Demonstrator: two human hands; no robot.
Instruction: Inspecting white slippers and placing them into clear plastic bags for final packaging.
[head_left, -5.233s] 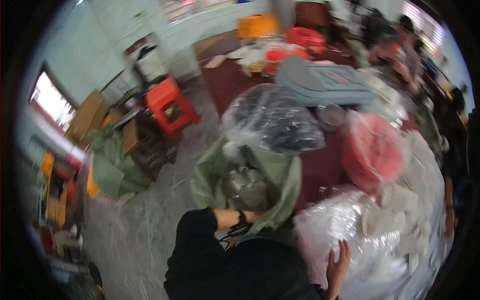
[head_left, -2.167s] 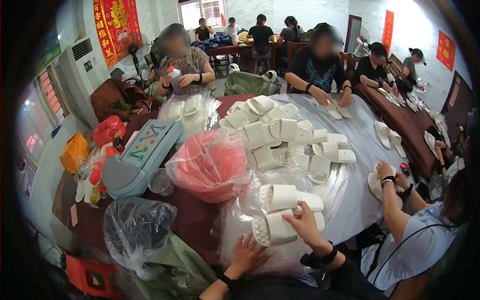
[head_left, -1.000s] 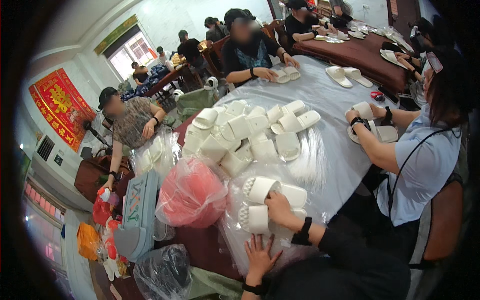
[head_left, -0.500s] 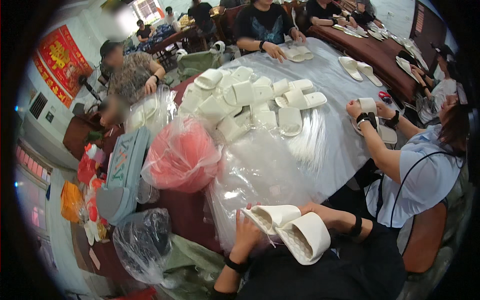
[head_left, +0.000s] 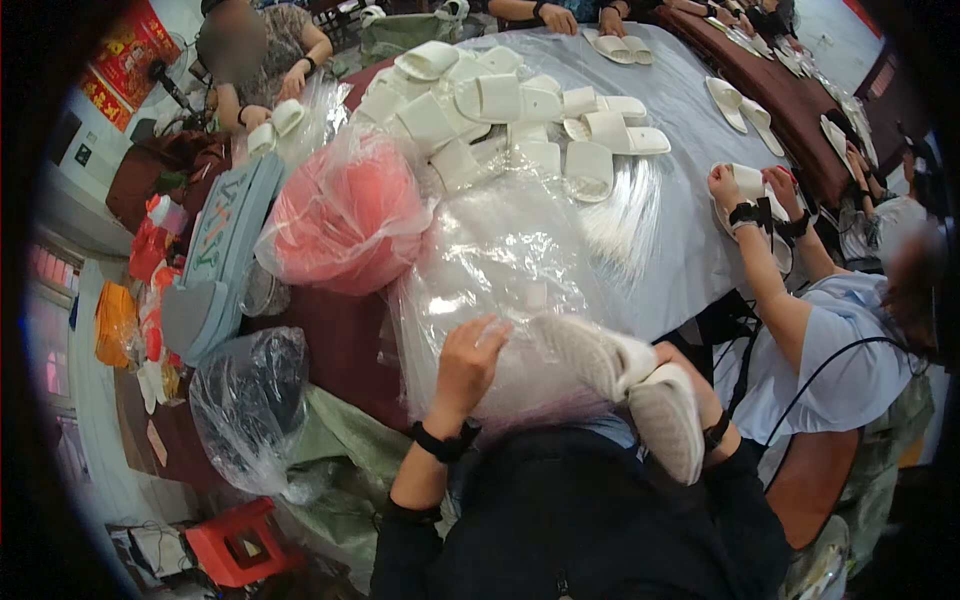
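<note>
My right hand (head_left: 696, 384) holds a pair of white slide slippers (head_left: 668, 428), which hang tilted with their pale patterned faces showing. The front slipper is slightly blurred by motion. My left hand (head_left: 468, 362) is free of the slippers, fingers stretched and a little apart, over the near part of a stack of clear plastic bags (head_left: 480, 250). Whether its fingertips touch the top bag I cannot tell. Beyond the bags lies a heap of white slippers (head_left: 490, 100), beside a bundle of thin white strands (head_left: 625, 215).
Left of the bags sits a clear bag of pink material (head_left: 345, 215); beyond it stands a grey-blue case (head_left: 225, 250). A crumpled clear bag (head_left: 245, 400) lies near the left edge. At right a co-worker's hands (head_left: 740, 200) handle slippers. A red stool (head_left: 235, 545) stands lower left.
My left hand has let go of the slippers and moved over the bag stack. My right hand has turned the pair and shifted it right. The head view has tilted downward.
</note>
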